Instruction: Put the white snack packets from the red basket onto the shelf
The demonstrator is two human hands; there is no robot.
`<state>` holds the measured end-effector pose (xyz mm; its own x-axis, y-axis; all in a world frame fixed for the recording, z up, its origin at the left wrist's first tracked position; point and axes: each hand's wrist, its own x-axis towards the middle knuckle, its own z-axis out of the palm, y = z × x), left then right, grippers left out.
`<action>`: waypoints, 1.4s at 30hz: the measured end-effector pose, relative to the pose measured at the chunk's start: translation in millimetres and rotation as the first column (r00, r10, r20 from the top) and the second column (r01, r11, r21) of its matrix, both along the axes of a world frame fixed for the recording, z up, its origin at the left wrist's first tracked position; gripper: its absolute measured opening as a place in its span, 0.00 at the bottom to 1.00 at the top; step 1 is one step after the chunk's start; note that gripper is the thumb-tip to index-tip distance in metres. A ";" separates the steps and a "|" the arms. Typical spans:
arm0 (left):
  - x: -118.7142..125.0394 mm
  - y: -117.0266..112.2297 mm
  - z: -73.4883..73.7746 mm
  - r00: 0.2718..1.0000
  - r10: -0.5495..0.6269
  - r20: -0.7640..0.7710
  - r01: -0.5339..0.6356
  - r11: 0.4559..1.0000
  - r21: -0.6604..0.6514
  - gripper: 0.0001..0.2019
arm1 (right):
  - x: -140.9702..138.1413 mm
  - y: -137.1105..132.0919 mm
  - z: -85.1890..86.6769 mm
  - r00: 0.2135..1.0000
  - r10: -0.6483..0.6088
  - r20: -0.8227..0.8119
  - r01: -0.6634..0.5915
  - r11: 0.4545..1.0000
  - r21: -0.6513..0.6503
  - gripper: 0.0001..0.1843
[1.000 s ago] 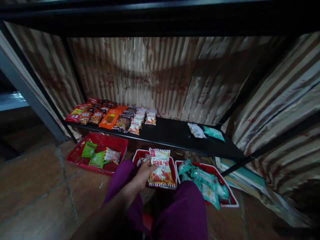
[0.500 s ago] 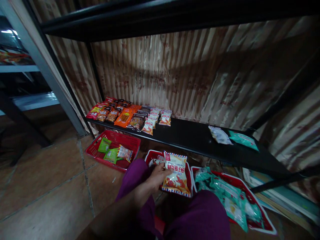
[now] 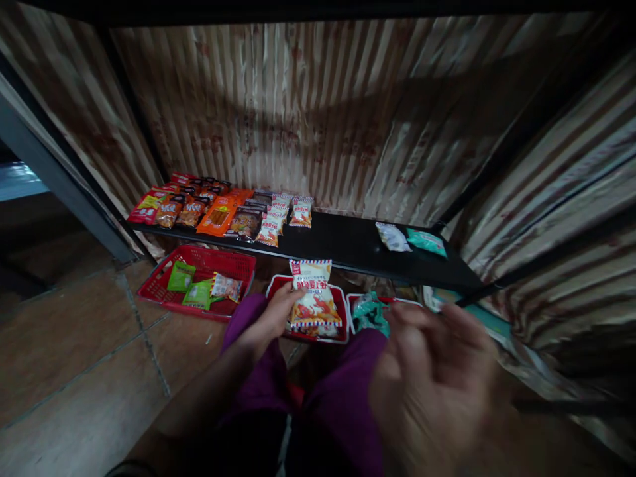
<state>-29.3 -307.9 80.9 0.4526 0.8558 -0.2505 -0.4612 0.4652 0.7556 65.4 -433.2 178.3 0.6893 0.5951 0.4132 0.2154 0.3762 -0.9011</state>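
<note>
My left hand (image 3: pixel 279 311) is closed on the edge of a white and orange snack bag (image 3: pixel 317 303) with a striped border. The bag is upright above the middle red basket (image 3: pixel 342 311), where more bags show behind and below it. My right hand (image 3: pixel 430 387) is raised close to the camera at the lower right, in front of the right basket. Motion smears its curled fingers, and I see nothing held in them. Several matching snack bags (image 3: pixel 269 228) lie on the black shelf (image 3: pixel 342 238).
Red, brown and orange packets (image 3: pixel 218 215) fill the shelf's left end; a white packet (image 3: pixel 393 237) and a teal packet (image 3: pixel 427 242) lie toward its right. A red basket (image 3: pixel 163 291) with green packets stands left on the tiled floor. Teal bags (image 3: pixel 371 315) show in the right basket.
My right hand has come into view at the lower right. My left hand still holds the snack bag, and the view has shifted right and downward.
</note>
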 end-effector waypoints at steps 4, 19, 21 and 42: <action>-2.3 1.4 22.5 0.999 0.020 0.036 -0.022 0.998 0.062 0.19 | 14.3 36.9 -42.1 0.988 -0.059 -0.141 0.035 0.986 -0.164 0.33; -2.6 -5.5 32.6 1.000 -0.005 0.020 0.001 0.984 0.180 0.25 | 9.2 57.3 -82.5 0.726 0.140 -0.673 -0.302 0.944 -0.130 0.22; -1.7 -6.6 30.3 1.000 0.002 0.018 -0.005 0.984 0.177 0.27 | 9.3 57.0 -84.4 0.712 0.133 -0.690 -0.308 0.942 -0.136 0.22; 3.9 -7.9 24.9 0.998 -0.002 -0.057 0.011 0.989 0.150 0.25 | 17.8 57.1 -95.1 0.754 0.150 -0.640 -0.277 0.955 -0.102 0.19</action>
